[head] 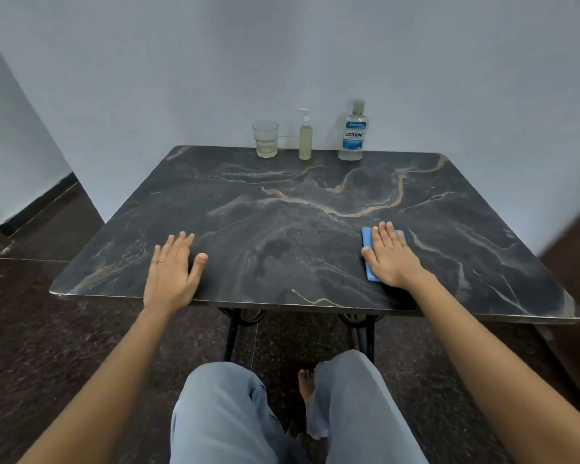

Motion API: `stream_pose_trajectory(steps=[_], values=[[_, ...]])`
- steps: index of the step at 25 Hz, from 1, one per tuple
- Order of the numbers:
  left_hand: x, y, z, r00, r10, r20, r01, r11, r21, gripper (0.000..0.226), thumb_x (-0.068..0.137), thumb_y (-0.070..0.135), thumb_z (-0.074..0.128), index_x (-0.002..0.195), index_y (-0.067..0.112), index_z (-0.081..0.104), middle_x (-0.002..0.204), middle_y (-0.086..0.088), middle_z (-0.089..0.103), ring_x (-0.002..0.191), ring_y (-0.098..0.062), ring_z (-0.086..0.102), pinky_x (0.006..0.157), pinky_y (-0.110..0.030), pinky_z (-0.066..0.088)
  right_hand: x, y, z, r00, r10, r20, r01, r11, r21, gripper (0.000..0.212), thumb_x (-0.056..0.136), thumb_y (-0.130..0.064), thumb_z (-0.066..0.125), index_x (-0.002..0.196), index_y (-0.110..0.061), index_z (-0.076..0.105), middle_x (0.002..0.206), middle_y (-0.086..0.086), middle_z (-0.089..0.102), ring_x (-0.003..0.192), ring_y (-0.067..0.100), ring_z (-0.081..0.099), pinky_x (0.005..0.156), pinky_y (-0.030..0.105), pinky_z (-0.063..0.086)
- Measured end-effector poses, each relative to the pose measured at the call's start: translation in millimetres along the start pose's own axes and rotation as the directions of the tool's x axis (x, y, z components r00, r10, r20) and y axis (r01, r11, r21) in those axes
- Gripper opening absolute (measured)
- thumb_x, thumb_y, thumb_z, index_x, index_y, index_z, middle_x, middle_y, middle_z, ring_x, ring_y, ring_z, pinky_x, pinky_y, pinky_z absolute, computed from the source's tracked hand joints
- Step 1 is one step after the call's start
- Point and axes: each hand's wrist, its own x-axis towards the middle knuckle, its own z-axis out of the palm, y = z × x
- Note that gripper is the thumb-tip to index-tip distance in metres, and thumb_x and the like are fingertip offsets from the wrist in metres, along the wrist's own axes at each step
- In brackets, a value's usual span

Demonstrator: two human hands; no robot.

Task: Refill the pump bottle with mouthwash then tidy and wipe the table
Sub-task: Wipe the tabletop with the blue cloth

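Observation:
A slim pump bottle [305, 139] with pale yellowish liquid stands at the far edge of the dark marble table [282, 209]. To its right is a capped mouthwash bottle [354, 133] with a blue label, to its left a drinking glass [266, 139] with a little liquid. My right hand [390, 254] lies flat, fingers straight, on a blue cloth [368, 244] near the front right. My left hand [173, 271] rests flat on the bare tabletop at the front left.
The table stands against a white wall, which meets another wall at the left. A dark speckled floor surrounds it. My legs in light jeans [349, 396] and a bare foot [307, 385] are below the front edge, beside the table's black metal legs [231, 333].

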Motion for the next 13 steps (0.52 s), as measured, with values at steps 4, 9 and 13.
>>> stream_pose_trajectory(steps=[4, 9, 13], values=[[0.9, -0.2, -0.6, 1.000, -0.005, -0.005, 0.005, 1.000, -0.005, 0.077, 0.093, 0.064, 0.015, 0.148, 0.015, 0.036, 0.156, -0.005, 0.033, 0.148, -0.019, 0.019, 0.122, -0.038, 0.008, 27.7, -47.8, 2.3, 0.994, -0.105, 0.009, 0.105, 0.994, 0.014, 0.063, 0.103, -0.041, 0.016, 0.152, -0.005, 0.002, 0.161, 0.012, -0.004, 0.149, 0.021, -0.006, 0.120, 0.036, -0.004], [0.8, 1.5, -2.2, 0.999, -0.031, 0.035, 0.032, 0.999, -0.023, 0.080, 0.091, 0.066, 0.011, 0.149, 0.016, 0.035, 0.157, -0.004, 0.031, 0.148, -0.018, 0.017, 0.122, -0.037, 0.007, 37.8, -135.6, 13.8, 0.963, -0.268, 0.023, 0.268, 0.963, 0.029, 0.063, 0.102, -0.040, 0.017, 0.152, -0.005, 0.004, 0.161, 0.012, -0.001, 0.149, 0.021, -0.003, 0.122, 0.036, -0.002], [-1.4, 0.5, -4.4, 0.996, -0.044, 0.077, 0.047, 0.998, -0.030, 0.085, 0.088, 0.068, 0.007, 0.149, 0.016, 0.033, 0.158, -0.005, 0.029, 0.149, -0.018, 0.015, 0.122, -0.037, 0.006, 0.0, -163.5, 19.6, 0.899, -0.437, 0.037, 0.436, 0.899, 0.031, 0.059, 0.103, -0.038, 0.018, 0.153, -0.009, 0.004, 0.161, 0.009, -0.001, 0.149, 0.018, -0.002, 0.120, 0.032, -0.002]])
